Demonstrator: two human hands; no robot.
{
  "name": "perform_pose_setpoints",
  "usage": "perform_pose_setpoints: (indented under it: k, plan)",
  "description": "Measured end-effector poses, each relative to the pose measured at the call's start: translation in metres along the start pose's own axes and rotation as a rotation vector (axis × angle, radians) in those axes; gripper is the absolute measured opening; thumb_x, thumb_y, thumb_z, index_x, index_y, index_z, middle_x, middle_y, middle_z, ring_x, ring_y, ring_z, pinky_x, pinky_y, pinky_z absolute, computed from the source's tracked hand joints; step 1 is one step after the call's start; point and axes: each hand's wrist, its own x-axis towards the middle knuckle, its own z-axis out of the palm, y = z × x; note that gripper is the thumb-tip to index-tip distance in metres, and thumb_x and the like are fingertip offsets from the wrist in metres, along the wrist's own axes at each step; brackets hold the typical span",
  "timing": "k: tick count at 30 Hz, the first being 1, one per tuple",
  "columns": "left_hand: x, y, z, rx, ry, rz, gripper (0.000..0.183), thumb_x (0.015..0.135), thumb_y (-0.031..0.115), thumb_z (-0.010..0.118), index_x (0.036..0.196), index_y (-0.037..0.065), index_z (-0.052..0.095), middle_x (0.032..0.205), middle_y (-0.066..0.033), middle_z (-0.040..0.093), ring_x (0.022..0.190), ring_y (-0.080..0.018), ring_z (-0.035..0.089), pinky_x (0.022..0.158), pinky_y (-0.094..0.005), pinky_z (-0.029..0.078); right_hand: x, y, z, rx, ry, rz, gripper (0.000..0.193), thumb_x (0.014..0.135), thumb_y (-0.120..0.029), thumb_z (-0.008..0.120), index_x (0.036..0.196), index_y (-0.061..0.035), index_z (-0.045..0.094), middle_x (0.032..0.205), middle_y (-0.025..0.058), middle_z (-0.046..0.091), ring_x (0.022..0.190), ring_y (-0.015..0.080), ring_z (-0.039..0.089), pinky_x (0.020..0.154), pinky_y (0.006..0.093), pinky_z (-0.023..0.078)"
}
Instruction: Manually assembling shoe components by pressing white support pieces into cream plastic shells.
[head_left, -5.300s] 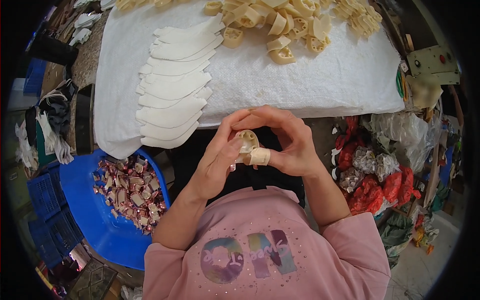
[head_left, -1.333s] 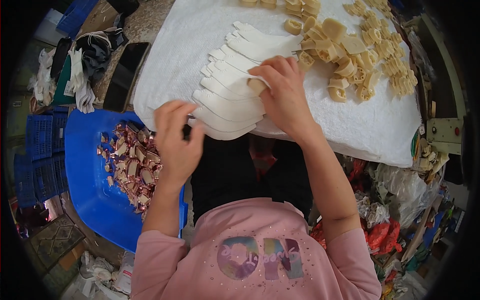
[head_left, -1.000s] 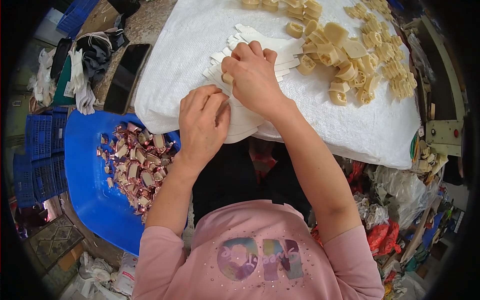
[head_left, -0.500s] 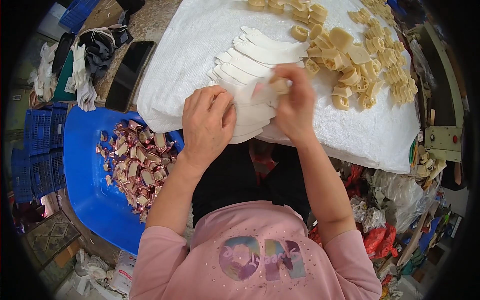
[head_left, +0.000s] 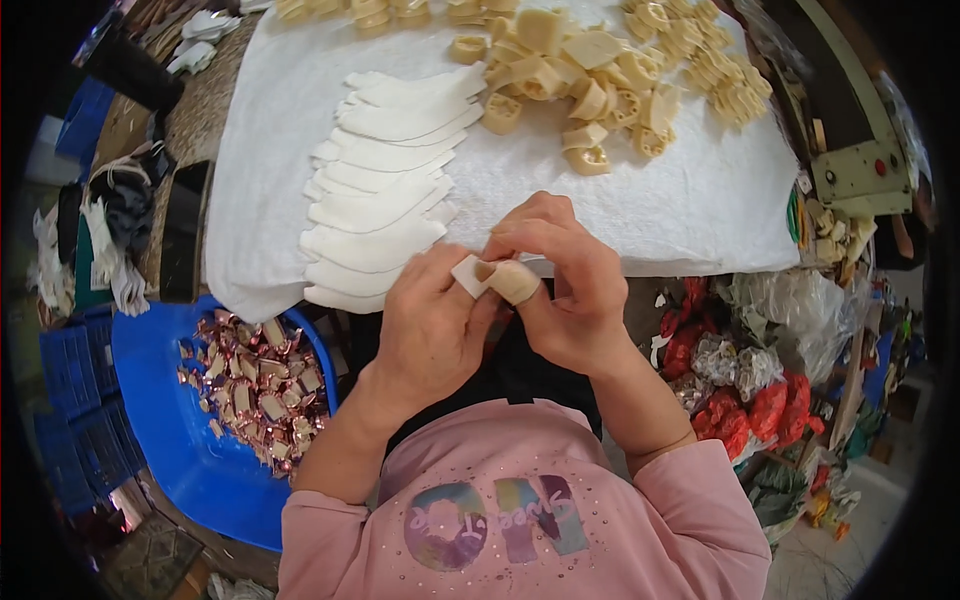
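My left hand (head_left: 430,315) is closed on one end of a small white strip (head_left: 469,275), in front of my body at the table's near edge. My right hand (head_left: 570,285) pinches a small beige plastic shoe heel (head_left: 513,282) between thumb and fingers. Strip and heel are close together between the two hands; fingers partly hide both, and I cannot tell how far they touch. Beyond my left hand lies an overlapping row of curved white strips (head_left: 375,200). A heap of beige heels (head_left: 590,75) sits farther off, to the right of the row.
The table wears a white woven cover (head_left: 690,220). At lower left a blue tub (head_left: 175,440) holds many shiny pink heels (head_left: 265,390). A dark phone (head_left: 185,230) lies on the left ledge. Plastic bags (head_left: 790,320) and red bundles (head_left: 770,405) crowd the right side.
Both hands have drawn back from the row of white strips toward my body and come together around a strip and a beige heel. The view has shifted, so the table appears farther left and up.
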Motion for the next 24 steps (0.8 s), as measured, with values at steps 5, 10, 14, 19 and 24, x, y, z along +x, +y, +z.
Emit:
perform_pose_setpoints:
  k: [5, 10, 14, 19, 24]
  plan:
    - [-0.004, 0.007, 0.014, -0.263, -0.054, -0.223, 0.023, 0.087, 0.009, 0.054, 0.104, -0.003, 0.063, 0.079, -0.0121, 0.058, 0.066, -0.0265, 0.054, 0.059, -0.0333, 0.044, -0.011, 0.037, -0.055, -0.261, 0.284, 0.254, 0.023, 0.076, 0.007, 0.059, 0.096, -0.0031, 0.058, 0.085, 0.0096, 0.062, 0.080, 0.0252, 0.060, 0.073, 0.0298, 0.047]
    - [-0.006, 0.010, 0.017, -0.578, -0.029, -0.459, 0.039, 0.099, 0.024, 0.039, 0.109, -0.006, 0.061, 0.082, -0.0066, 0.064, 0.062, -0.0074, 0.049, 0.054, -0.0208, 0.037, -0.013, 0.085, -0.079, -0.848, -0.025, 0.217, 0.030, 0.075, 0.002, 0.058, 0.104, -0.0042, 0.059, 0.104, 0.0103, 0.060, 0.104, 0.0279, 0.052, 0.088, 0.0389, 0.042]
    - [-0.009, 0.003, 0.024, -0.605, -0.026, -0.471, 0.040, 0.099, 0.025, 0.037, 0.110, -0.006, 0.061, 0.081, -0.0063, 0.063, 0.062, -0.0071, 0.050, 0.054, -0.0202, 0.036, -0.020, 0.086, -0.080, -0.791, -0.018, 0.288, 0.031, 0.074, 0.002, 0.057, 0.104, -0.0045, 0.059, 0.102, 0.0097, 0.059, 0.108, 0.0289, 0.048, 0.094, 0.0396, 0.035]
    - [-0.013, -0.001, 0.020, -0.654, 0.025, -0.541, 0.041, 0.099, 0.026, 0.038, 0.110, -0.007, 0.060, 0.080, -0.0076, 0.063, 0.062, -0.0080, 0.050, 0.055, -0.0206, 0.037, -0.027, 0.068, -0.085, -0.576, 0.002, 0.359, 0.020, 0.080, -0.008, 0.054, 0.099, -0.0059, 0.058, 0.090, 0.0093, 0.055, 0.093, 0.0295, 0.048, 0.087, 0.0398, 0.034]
    - [-0.014, -0.006, 0.020, -0.771, 0.117, -0.639, 0.041, 0.099, 0.027, 0.039, 0.109, -0.007, 0.058, 0.078, -0.0090, 0.062, 0.062, -0.0095, 0.050, 0.055, -0.0214, 0.037, -0.014, 0.036, -0.092, -0.818, -0.205, 0.362, 0.016, 0.082, -0.013, 0.054, 0.096, -0.0068, 0.059, 0.088, 0.0102, 0.054, 0.089, 0.0295, 0.048, 0.084, 0.0404, 0.035]
